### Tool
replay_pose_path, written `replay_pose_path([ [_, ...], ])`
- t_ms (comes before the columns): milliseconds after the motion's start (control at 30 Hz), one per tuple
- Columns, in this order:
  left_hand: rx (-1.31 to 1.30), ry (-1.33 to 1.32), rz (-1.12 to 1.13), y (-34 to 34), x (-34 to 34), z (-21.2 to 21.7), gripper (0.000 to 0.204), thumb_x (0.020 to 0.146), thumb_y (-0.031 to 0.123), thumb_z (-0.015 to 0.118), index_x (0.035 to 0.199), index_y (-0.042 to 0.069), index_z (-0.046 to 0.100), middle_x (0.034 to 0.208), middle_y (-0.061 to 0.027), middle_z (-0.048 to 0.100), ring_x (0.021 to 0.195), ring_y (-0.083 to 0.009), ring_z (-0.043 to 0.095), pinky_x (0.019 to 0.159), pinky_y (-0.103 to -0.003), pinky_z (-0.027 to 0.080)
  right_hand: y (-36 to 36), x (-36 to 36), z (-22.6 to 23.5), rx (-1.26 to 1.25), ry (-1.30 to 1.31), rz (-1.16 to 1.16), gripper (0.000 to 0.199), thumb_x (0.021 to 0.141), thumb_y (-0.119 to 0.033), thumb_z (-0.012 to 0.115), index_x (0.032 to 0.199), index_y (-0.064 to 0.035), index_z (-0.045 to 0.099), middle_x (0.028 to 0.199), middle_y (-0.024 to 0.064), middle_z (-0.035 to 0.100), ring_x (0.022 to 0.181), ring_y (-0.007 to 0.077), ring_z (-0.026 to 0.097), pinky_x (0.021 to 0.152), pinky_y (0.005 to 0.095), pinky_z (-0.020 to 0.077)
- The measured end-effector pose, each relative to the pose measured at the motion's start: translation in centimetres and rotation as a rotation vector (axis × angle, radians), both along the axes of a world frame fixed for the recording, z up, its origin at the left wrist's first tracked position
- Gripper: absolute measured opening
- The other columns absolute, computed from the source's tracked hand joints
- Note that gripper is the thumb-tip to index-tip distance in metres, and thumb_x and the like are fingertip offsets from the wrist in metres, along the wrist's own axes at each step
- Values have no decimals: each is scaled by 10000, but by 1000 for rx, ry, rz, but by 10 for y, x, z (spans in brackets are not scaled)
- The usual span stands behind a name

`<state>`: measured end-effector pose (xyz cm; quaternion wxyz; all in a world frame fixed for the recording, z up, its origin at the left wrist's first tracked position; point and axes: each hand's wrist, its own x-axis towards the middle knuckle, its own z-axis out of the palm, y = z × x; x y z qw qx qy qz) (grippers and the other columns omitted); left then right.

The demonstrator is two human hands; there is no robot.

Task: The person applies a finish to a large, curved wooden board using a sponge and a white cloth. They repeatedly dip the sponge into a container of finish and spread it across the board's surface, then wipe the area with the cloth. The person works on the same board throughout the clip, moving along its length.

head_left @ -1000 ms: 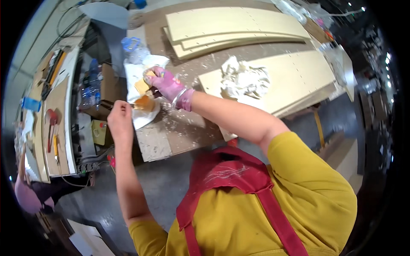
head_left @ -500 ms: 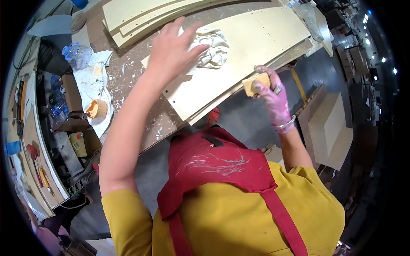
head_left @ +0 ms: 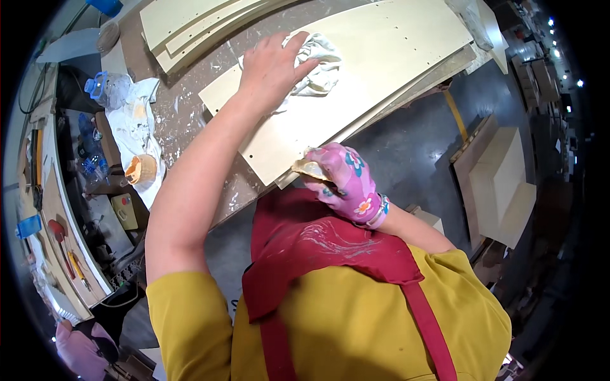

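Observation:
My bare left hand [head_left: 270, 70] rests on a crumpled white cloth [head_left: 323, 71], its thumb and fingers curved over the folds. The cloth lies on a cream board [head_left: 375, 54] with small drilled holes. My right hand [head_left: 346, 181], in a pink flowered glove, is closed around a tan block [head_left: 311, 169] that looks like a sanding block. It sits at the board's near corner, against or just beside the edge; the hand hides much of the block. Another panel shows under the board's front edge.
More cream panels [head_left: 184, 28] are stacked at the back left of the brown, paint-spotted table [head_left: 181, 117]. On its left lie a clear jug [head_left: 111, 89], a stained cloth [head_left: 143, 114] and a small orange tub [head_left: 141, 169]. Large panels [head_left: 499, 184] stand on the floor at right.
My right hand has swung left and inward with the block, from beside the board's long front edge to its near corner. My left hand has settled lower onto the cloth.

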<state>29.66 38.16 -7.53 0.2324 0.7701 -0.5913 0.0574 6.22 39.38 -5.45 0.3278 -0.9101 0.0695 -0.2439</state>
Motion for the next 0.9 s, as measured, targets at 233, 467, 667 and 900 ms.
replay_pose_path([
  [233,-31,8,-4,-1,0,-3,581,921,499,520,1340,96,505,1281,-200,542,1156,-366,529,954,-459,432,-7,-11,-6,-273,194,-77,518,711,-152,728,1192,-96,544,1008,101,591,912,290,606,800,408,457],
  [467,2,17,4,-1,-2,2,577,929,486,512,1342,83,510,1312,-178,526,1195,-354,509,989,-459,414,7,-9,-11,-157,137,44,525,723,-194,725,1214,-145,546,1116,84,596,1021,272,593,869,413,438],
  [667,43,7,22,2,-3,6,589,924,480,526,1351,76,497,1335,-159,505,1222,-344,484,1002,-459,401,-20,-23,-22,-250,81,-153,535,725,-208,721,1227,-150,545,1097,80,614,985,260,616,863,417,438],
  [900,22,66,3,-3,-1,4,536,901,449,571,1308,102,535,1315,-192,522,1205,-360,501,985,-472,406,-18,-22,-17,-266,95,-126,496,726,-160,717,1191,-123,548,1083,108,619,961,314,602,873,451,446],
])
